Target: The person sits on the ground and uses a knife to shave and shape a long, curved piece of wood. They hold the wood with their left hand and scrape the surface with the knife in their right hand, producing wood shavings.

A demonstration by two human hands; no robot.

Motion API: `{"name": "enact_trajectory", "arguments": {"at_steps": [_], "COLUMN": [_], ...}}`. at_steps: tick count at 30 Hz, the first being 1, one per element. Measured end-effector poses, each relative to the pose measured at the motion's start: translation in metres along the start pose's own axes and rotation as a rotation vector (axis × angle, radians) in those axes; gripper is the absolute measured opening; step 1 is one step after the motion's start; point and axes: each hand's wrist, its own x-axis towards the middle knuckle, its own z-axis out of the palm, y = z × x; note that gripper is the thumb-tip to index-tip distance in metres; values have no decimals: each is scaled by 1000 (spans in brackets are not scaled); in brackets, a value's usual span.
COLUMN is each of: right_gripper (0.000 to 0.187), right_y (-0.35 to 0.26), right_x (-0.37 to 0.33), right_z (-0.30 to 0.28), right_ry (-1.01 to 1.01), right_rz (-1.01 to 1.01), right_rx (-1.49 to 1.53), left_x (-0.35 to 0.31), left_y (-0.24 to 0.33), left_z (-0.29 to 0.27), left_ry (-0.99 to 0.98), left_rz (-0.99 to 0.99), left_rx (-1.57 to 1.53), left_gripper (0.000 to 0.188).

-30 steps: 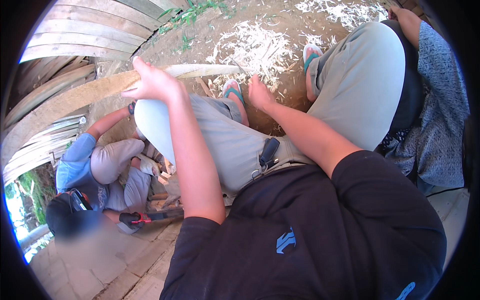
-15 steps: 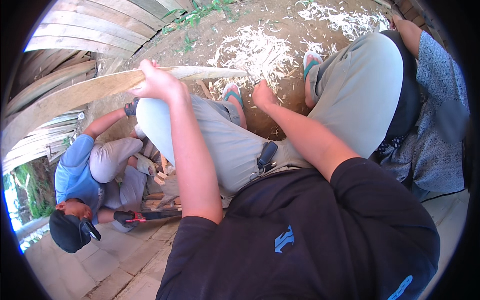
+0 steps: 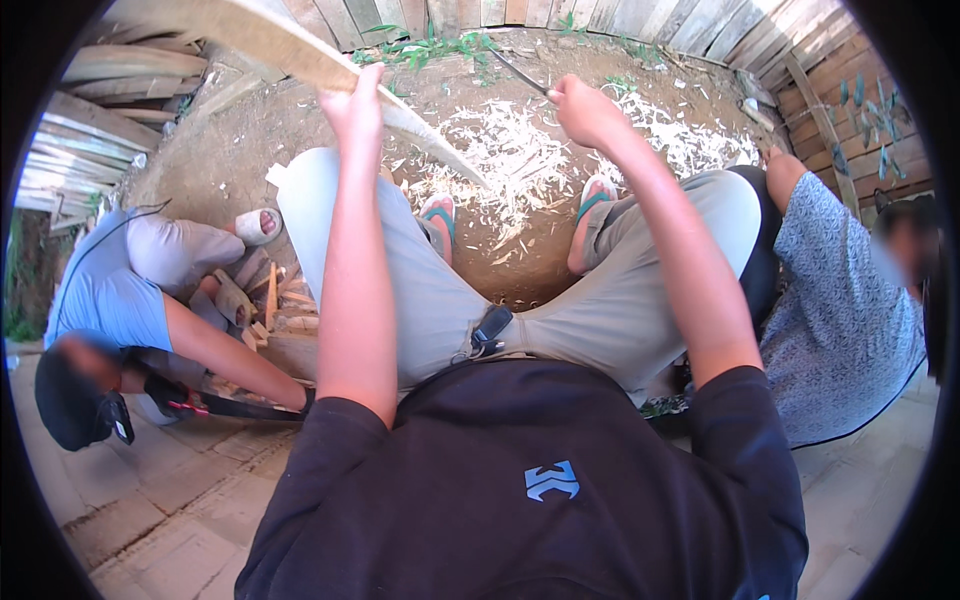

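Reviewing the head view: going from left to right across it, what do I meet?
Co-worker's light-blue shirt → left hand gripping a pale wooden strip → left sandal → black key fob → right hand holding a thin-bladed tool → patterned grey garment on another person.

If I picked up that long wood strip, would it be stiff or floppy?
Probably stiff: the strip looks nearly straight on both sides of the left hand. Its tapered end might flex a little, since it looks narrower there. The other end may feel heavier, as it looks wider.
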Motion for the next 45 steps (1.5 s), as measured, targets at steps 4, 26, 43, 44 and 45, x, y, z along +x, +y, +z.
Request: {"name": "enact_trajectory", "arguments": {"at_steps": [4, 26, 43, 44, 45], "right_gripper": [40, 15, 16, 16, 16], "right_y": [20, -48, -54, -55, -56], "right_x": [-12, 6, 2, 1, 1], "right_z": [-19, -15, 12, 13, 15], "right_ry": [-40, 28, 90, 98, 105], "right_rz": [-109, -555, -462, -465, -469], "right_rx": [-251, -628, -629, -622, -614], "left_x": [15, 28, 23, 23, 24], "left_y": [0, -46, -51, -52, -53], "left_z": [14, 70, 73, 73, 73], "left_ry": [-218, -698, -538, -542, -541], "left_rz": [38, -21, 57, 66, 63], "left_rx": [84, -222, -424, -402, -400], "left_gripper": [38, 20, 20, 20, 21]}}
